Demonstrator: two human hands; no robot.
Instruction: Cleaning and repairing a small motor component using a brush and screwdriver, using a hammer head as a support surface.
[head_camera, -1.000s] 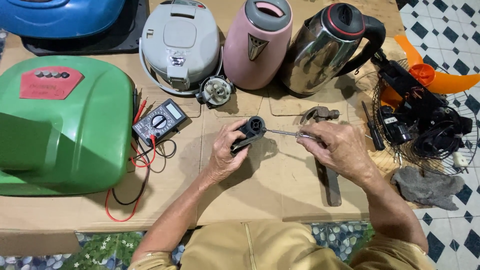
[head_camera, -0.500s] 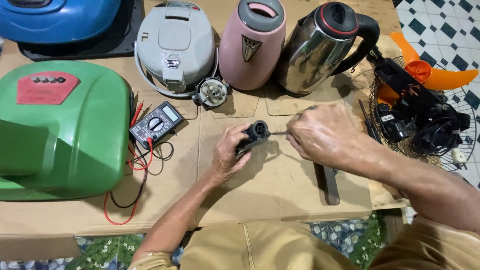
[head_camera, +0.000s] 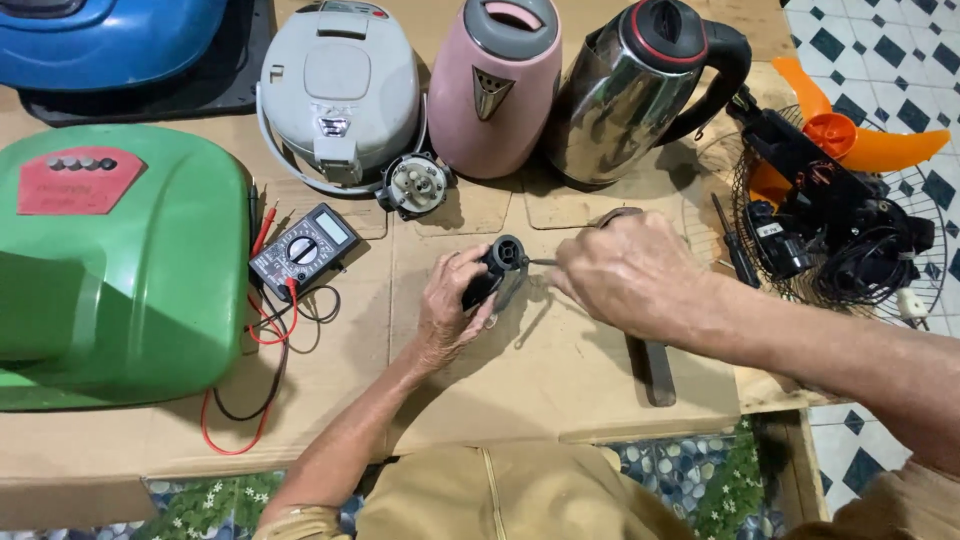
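Near the middle of the desk (head_camera: 600, 400), the left hand (head_camera: 450, 310) is gripping a small black part (head_camera: 497, 272) while the right hand (head_camera: 625, 275) is poking a thin tool (head_camera: 543, 262) into it, so the fixing looks unfinished.

A small appliance repair bench is showing here: kettles (head_camera: 640, 90) and a rice cooker (head_camera: 338, 90) are waiting along the top, a multimeter (head_camera: 303, 250) is lying centre-left, and a dismantled fan (head_camera: 830, 200) is sitting at right.
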